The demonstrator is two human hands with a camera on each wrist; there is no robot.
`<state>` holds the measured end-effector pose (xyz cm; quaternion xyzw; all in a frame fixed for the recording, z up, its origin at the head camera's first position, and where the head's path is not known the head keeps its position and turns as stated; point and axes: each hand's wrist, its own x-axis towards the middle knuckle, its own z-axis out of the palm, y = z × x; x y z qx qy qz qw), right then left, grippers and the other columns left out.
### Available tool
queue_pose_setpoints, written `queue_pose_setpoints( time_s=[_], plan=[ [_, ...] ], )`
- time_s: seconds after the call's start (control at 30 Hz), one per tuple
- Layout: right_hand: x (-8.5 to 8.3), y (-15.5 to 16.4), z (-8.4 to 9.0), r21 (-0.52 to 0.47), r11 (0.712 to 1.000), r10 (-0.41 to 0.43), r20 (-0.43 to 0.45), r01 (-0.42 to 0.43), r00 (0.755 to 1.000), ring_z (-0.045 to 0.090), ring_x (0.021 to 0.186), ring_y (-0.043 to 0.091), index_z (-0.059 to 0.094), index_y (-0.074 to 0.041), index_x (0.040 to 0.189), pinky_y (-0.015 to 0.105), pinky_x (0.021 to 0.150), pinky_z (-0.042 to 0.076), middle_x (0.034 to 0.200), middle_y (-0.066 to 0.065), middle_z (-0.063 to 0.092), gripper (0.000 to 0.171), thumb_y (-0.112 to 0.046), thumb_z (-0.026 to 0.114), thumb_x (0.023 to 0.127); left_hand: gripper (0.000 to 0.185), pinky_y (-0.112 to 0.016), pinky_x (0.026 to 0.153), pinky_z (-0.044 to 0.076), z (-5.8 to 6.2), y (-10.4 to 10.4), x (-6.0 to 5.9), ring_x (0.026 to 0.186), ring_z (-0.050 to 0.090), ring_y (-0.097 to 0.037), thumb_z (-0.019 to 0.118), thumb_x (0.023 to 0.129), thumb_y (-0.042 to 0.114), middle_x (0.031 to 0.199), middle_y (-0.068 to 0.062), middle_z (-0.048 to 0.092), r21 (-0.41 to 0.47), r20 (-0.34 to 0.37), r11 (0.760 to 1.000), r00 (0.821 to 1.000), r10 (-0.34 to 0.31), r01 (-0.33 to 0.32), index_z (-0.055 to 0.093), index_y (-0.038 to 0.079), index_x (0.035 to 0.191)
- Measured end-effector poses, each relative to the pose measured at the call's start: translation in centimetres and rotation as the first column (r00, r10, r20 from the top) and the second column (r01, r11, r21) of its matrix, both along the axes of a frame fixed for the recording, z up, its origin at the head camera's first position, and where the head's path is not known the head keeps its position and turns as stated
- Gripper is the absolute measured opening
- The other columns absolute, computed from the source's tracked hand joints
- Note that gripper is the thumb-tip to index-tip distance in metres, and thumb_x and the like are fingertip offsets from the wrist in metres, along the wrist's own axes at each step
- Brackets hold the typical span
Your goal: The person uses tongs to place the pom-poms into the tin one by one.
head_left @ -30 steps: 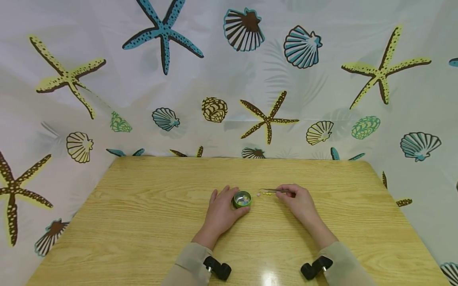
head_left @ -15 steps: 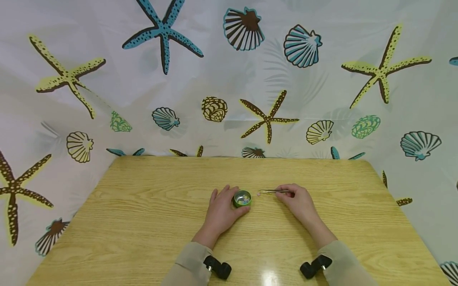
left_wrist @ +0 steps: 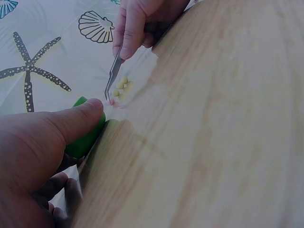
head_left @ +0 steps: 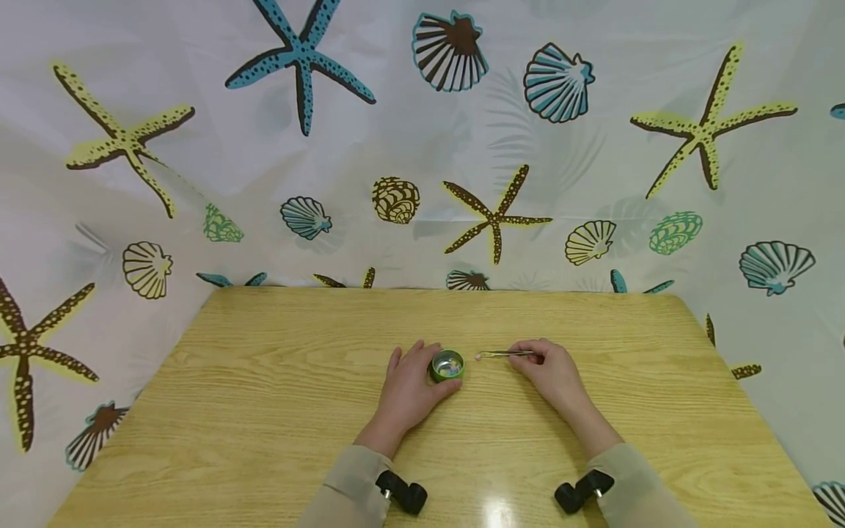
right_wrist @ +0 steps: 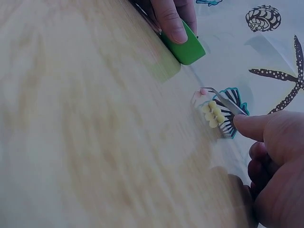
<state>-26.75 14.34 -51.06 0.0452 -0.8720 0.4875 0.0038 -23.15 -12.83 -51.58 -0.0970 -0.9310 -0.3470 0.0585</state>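
Note:
My left hand point(head_left: 411, 389) grips a small round green tin point(right_wrist: 191, 51), fingers behind it and thumb along its near side. Small pale, coloured pieces lie inside the tin, seen in the head view. In my right hand point(head_left: 548, 372), thumb and fingers pinch metal tweezers point(right_wrist: 228, 101) with bent tips, held low and pointing left toward the tin. The tips are right at a pink bead point(left_wrist: 112, 102) just right of the tin. Several yellow beads point(right_wrist: 216, 112) lie in a short double row beside it, under the tweezers in the head view.
The wooden table point(head_left: 277, 411) reflects light near its front. Behind it hangs a white curtain point(head_left: 356, 161) printed with starfish and shells. Black wrist mounts point(head_left: 401, 494) sit on both sleeves.
The tweezers' tips have come down from above the beads to the pink bead, and the tweezers now cover the yellow beads in the head view. The left hand and tin have stayed put.

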Motion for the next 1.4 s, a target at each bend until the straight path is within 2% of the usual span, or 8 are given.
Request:
queue_pose_setpoints(
  time_s=[0.7,0.97,1.4],
  plan=[
    [0.10,0.13,-0.08,0.016,1.000,0.011,-0.011,-0.011,1.000,0.052,0.084,0.022,0.085,-0.011,0.119,0.036,0.075,0.042,0.097,0.004,0.066,0.018,-0.020,0.080,0.104,0.072,-0.061,0.135,0.012,-0.10,-0.01,-0.06,0.157,0.044,-0.039,0.091,0.095,0.037,0.155,-0.017,0.063,0.001,-0.009,1.000,1.000,0.002,-0.002,0.064,0.002,0.151],
    [0.36,0.16,-0.19,-0.016,1.000,0.007,-0.005,-0.007,1.000,0.050,0.085,0.022,0.084,-0.011,0.122,0.034,0.073,0.042,0.099,0.004,0.066,0.021,-0.022,0.080,0.105,0.071,-0.062,0.134,0.013,-0.13,0.00,0.03,0.157,0.045,-0.039,0.091,0.095,0.037,0.155,-0.017,0.063,0.003,-0.014,1.000,1.000,0.002,-0.002,0.064,0.002,0.151],
    [0.69,-0.13,0.28,-0.055,0.998,-0.005,-0.004,0.004,1.000,0.049,0.082,0.022,0.083,-0.009,0.123,0.030,0.067,0.040,0.092,0.005,0.061,0.022,-0.022,0.080,0.105,0.072,-0.061,0.135,0.012,-0.23,-0.06,-0.03,0.158,0.043,-0.039,0.090,0.095,0.038,0.156,-0.017,0.063,-0.003,-0.005,1.000,1.000,0.005,-0.005,0.064,0.003,0.152]
  ],
)
